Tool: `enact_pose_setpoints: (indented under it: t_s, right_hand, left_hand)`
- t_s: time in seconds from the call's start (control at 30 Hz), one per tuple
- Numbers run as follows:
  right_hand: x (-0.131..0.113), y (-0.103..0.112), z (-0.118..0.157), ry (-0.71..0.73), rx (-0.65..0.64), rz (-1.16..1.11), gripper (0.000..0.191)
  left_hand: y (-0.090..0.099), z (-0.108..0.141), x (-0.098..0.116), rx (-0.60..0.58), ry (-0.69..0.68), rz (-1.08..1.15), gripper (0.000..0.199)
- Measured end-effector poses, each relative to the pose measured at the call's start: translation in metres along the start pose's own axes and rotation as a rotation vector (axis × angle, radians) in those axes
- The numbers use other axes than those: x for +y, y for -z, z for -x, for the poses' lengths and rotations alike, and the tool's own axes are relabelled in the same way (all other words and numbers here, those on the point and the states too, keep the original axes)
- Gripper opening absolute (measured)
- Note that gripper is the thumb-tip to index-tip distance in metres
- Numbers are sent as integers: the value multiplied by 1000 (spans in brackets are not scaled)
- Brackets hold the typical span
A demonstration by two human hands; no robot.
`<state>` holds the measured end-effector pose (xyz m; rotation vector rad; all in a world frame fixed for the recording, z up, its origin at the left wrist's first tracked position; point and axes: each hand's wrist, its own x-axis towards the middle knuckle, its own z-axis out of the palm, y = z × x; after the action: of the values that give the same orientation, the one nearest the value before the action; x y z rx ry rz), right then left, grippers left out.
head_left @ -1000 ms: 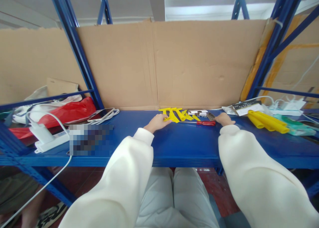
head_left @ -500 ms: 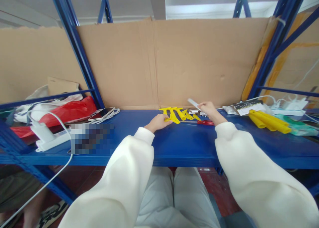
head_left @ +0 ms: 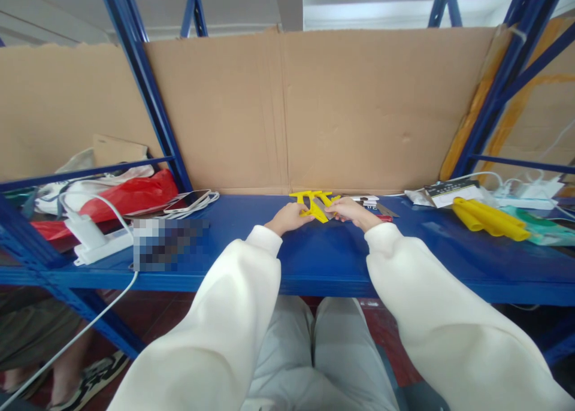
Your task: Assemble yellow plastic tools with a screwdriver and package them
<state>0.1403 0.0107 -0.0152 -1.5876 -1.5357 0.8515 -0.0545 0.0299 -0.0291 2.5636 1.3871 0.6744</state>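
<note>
Holding 1 ylw pc (head_left: pixel 319 213), L fingers (head_left: pixel 309 218)

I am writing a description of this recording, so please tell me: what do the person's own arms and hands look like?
The sleeves are long, loose and off-white, without visible markings, narrowing to cuffs. The left hand and right hand are ungloved.

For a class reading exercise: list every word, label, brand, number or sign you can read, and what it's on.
None can be read.
Black-and-white packet on the right: markings too small and blurred.
White item beyond the right hand: dark marks, too small to read.
</note>
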Motion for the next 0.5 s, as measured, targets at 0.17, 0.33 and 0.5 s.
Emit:
enact_pose_setpoints:
  t_s: [0.17,0.33,0.5]
  right_hand:
    - [6,5,-1,-8,-95,-79,20]
    - [3,8,-1,-62,-115,-239,22]
    - [3,8,2,-50,-131,-198,20]
  left_hand:
    - [-1,-2,-4,-9,-25,2,36]
    - [-2,-4,-7,29,-27,-10,39]
    - [-4,-6,-9,59,-56,-3,36]
